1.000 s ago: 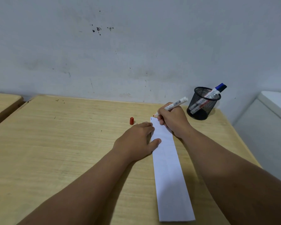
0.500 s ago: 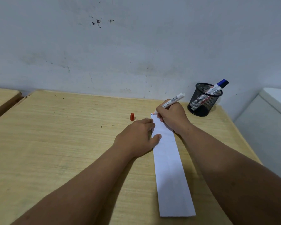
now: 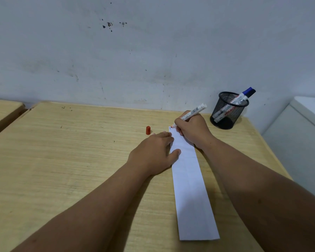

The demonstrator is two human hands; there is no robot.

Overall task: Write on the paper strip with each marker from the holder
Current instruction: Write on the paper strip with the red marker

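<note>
A long white paper strip [image 3: 191,188] lies lengthwise on the wooden desk [image 3: 71,160]. My left hand [image 3: 155,153] rests flat on the strip's left edge near its far end, thumb on the paper. My right hand [image 3: 194,130] grips a white marker [image 3: 194,112], uncapped, with its red tip touching the strip's far left corner, beside a small dark mark. The marker's red cap [image 3: 148,130] stands on the desk left of the strip. A black mesh holder [image 3: 227,110] at the far right holds a blue-capped marker [image 3: 243,96].
A stained wall rises right behind the desk. A second wooden desk [image 3: 2,113] adjoins on the left across a narrow gap. A white cabinet or appliance [image 3: 302,135] stands just past the desk's right edge.
The view has shifted slightly. My right hand and the marker tip stay at the strip's far corner with only small movement; my left hand keeps pressing the strip.
</note>
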